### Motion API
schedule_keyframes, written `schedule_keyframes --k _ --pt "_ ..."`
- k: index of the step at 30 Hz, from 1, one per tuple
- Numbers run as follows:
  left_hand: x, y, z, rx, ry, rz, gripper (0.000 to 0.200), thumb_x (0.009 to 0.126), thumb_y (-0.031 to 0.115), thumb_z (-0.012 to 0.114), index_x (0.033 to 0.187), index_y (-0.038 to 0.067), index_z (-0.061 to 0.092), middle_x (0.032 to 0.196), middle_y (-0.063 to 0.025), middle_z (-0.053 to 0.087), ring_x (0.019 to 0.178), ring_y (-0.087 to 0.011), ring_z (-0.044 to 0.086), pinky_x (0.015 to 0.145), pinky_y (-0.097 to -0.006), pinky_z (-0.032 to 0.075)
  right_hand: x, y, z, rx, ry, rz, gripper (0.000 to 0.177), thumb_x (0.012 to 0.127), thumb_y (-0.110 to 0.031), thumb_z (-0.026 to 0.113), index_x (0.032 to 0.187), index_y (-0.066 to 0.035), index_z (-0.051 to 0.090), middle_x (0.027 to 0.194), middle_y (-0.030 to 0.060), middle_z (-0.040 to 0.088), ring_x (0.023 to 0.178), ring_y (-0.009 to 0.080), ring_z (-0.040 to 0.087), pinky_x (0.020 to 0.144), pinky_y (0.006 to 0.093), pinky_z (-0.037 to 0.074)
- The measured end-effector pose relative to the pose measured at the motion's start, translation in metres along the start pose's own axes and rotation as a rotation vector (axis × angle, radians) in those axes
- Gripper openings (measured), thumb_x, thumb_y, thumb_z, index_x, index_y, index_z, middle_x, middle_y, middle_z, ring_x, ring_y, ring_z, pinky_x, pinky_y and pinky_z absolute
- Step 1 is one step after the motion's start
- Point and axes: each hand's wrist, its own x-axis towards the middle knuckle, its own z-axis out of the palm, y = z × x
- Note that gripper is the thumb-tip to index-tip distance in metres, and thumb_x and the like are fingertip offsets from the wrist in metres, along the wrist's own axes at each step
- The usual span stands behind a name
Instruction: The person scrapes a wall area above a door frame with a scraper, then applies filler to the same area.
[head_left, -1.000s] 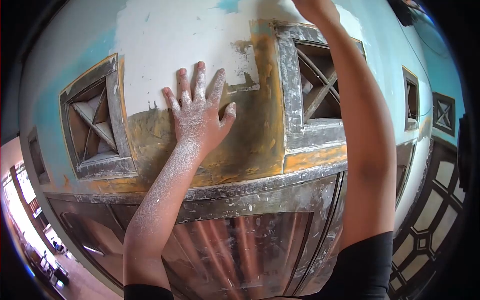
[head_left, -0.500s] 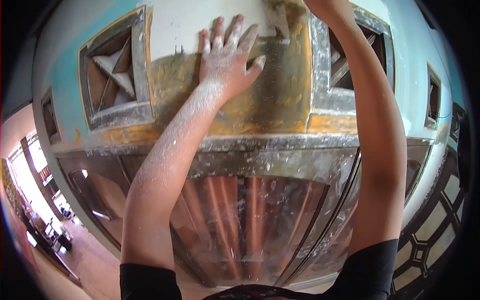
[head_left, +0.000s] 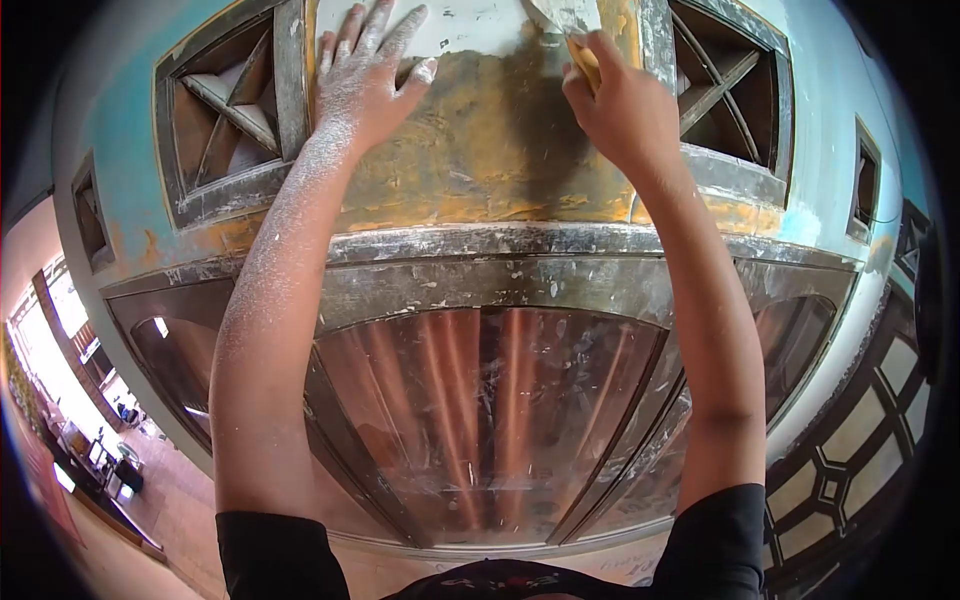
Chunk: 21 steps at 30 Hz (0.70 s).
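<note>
My left hand (head_left: pixel 362 85) lies with spread fingers against the wall, its fingertips on the white coating (head_left: pixel 455 28). White dust covers that hand and forearm. In my right hand (head_left: pixel 625 105) is a putty knife (head_left: pixel 584 62), gripped by its yellowish handle; its blade (head_left: pixel 560 15) lies at the upper wall near the white coating. Below both hands the wall section (head_left: pixel 470 135) is bare, stained brown and ochre, with a dark shadow beside my right hand.
Framed vents with crossed slats sit left (head_left: pixel 228 110) and right (head_left: pixel 725 90) of the section. Beneath runs a worn wooden ledge (head_left: pixel 490 243) above a glazed panel (head_left: pixel 490 420). A patterned dark grille (head_left: pixel 850 450) stands at right; a bright room opening (head_left: pixel 75 310) lies at left.
My left hand has shifted left and up along the wall. My right hand has come down into view, showing the putty knife. The view has tilted slightly.
</note>
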Motion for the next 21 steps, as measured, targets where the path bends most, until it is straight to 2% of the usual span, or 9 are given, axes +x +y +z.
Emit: schedule_keyframes --k 1,6,9,13,15,21 --pt "-0.003 -0.003 0.001 0.003 0.013 -0.018 0.07 0.092 0.039 0.059 0.156 0.019 0.041 0.165 -0.0199 0.029 0.152 -0.0425 0.024 0.124 -0.0591 0.017 -0.008 -0.004 0.0 0.018 0.004 0.03 0.033 0.095 -0.036 0.06 0.123 -0.019 0.059 0.074 0.0144 0.072 0.07 0.0388 0.071 0.064 0.0517 0.056" --pt "-0.011 -0.008 0.007 0.0 0.083 -0.03 0.069 0.092 0.038 0.06 0.155 0.017 0.043 0.164 -0.0204 0.032 0.152 -0.042 0.025 0.124 -0.0576 0.017 -0.003 -0.014 0.01 -0.003 0.017 0.026 0.035 0.095 -0.036 0.06 0.126 -0.02 0.057 0.075 0.0147 0.072 0.07 0.0396 0.071 0.062 0.0519 0.056" --pt "-0.012 -0.006 0.004 -0.03 0.078 -0.052 0.068 0.092 0.038 0.059 0.155 0.017 0.043 0.164 -0.02 0.032 0.152 -0.0409 0.025 0.124 -0.0574 0.017 0.018 -0.021 0.013 -0.007 0.017 0.074 0.033 0.099 -0.042 0.057 0.124 -0.021 0.057 0.073 0.017 0.07 0.071 0.0441 0.069 0.062 0.0542 0.053" --pt "-0.014 -0.004 0.005 -0.042 0.064 -0.083 0.068 0.093 0.038 0.058 0.156 0.017 0.042 0.165 -0.0191 0.031 0.153 -0.0401 0.024 0.124 -0.0579 0.017 0.008 -0.033 0.018 -0.056 0.049 0.105 0.034 0.098 -0.042 0.057 0.125 -0.021 0.056 0.072 0.0173 0.07 0.07 0.0439 0.069 0.061 0.0541 0.053" --pt "-0.017 -0.003 0.006 -0.032 0.061 -0.086 0.068 0.093 0.039 0.058 0.156 0.017 0.042 0.165 -0.0189 0.03 0.153 -0.0401 0.024 0.124 -0.0584 0.017 -0.011 -0.039 0.019 -0.005 -0.011 0.107 0.034 0.095 -0.036 0.06 0.126 -0.02 0.057 0.076 0.017 0.072 0.07 0.0411 0.071 0.062 0.0526 0.055" --pt "-0.022 -0.004 0.004 -0.015 0.051 -0.089 0.069 0.093 0.04 0.057 0.156 0.017 0.041 0.165 -0.0184 0.03 0.154 -0.0401 0.022 0.124 -0.0597 0.017 -0.006 -0.051 0.021 -0.005 -0.014 0.132 0.035 0.097 -0.039 0.06 0.126 -0.02 0.055 0.075 0.0166 0.072 0.07 0.0403 0.071 0.061 0.0524 0.055"
